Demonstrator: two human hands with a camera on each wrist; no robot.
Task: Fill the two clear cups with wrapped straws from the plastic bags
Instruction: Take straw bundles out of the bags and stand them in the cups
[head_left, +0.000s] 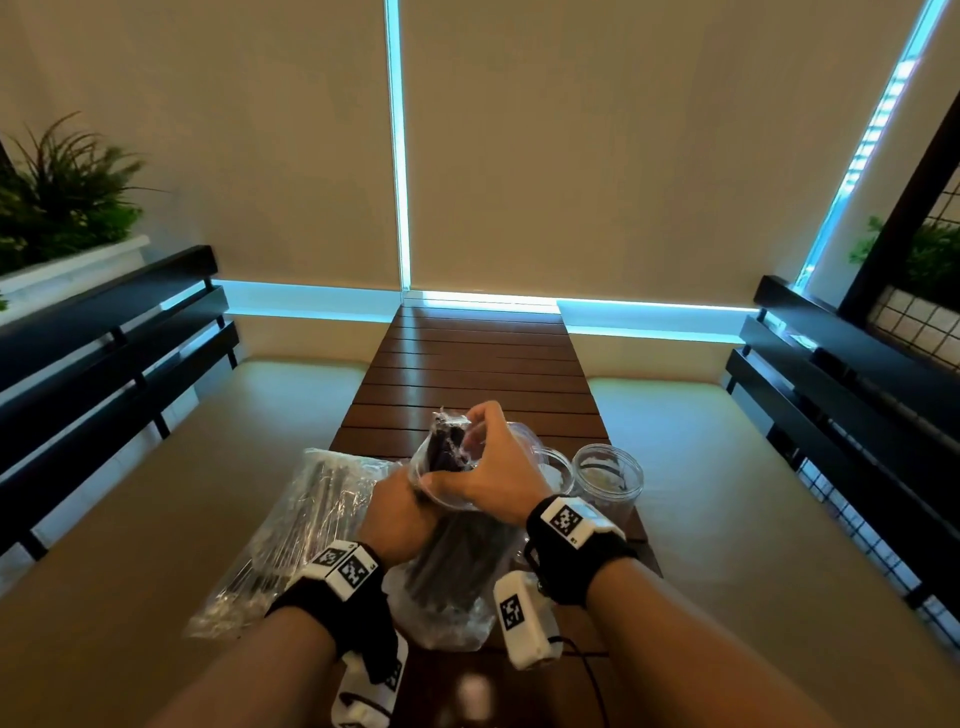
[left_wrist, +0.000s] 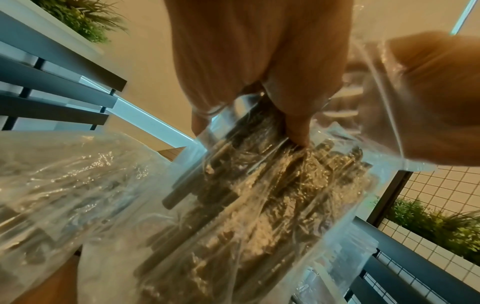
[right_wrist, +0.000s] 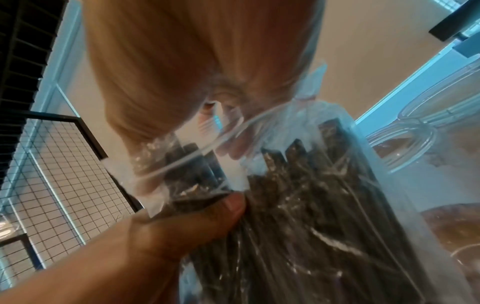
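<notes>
A clear plastic bag of dark wrapped straws (head_left: 447, 566) stands tilted on the wooden table (head_left: 478, 364). My left hand (head_left: 400, 514) grips its left side about halfway up; its fingers (left_wrist: 259, 61) curl round the plastic. My right hand (head_left: 488, 457) curls over the bag's mouth, where the straw ends (head_left: 447, 441) stick up. Its fingers show through the plastic (right_wrist: 228, 144) and a thumb (right_wrist: 221, 211) presses on the bundle. Two clear cups (head_left: 608, 475) (head_left: 558, 467) stand just right of the bag, the nearer one partly behind my right hand.
A second bag of wrapped straws (head_left: 306, 525) lies flat at the table's left edge, hanging over the cushioned bench (head_left: 156, 519). Benches with dark slatted backs (head_left: 104, 338) flank the narrow table. A wire grid panel (head_left: 919, 322) and plants stand at the sides.
</notes>
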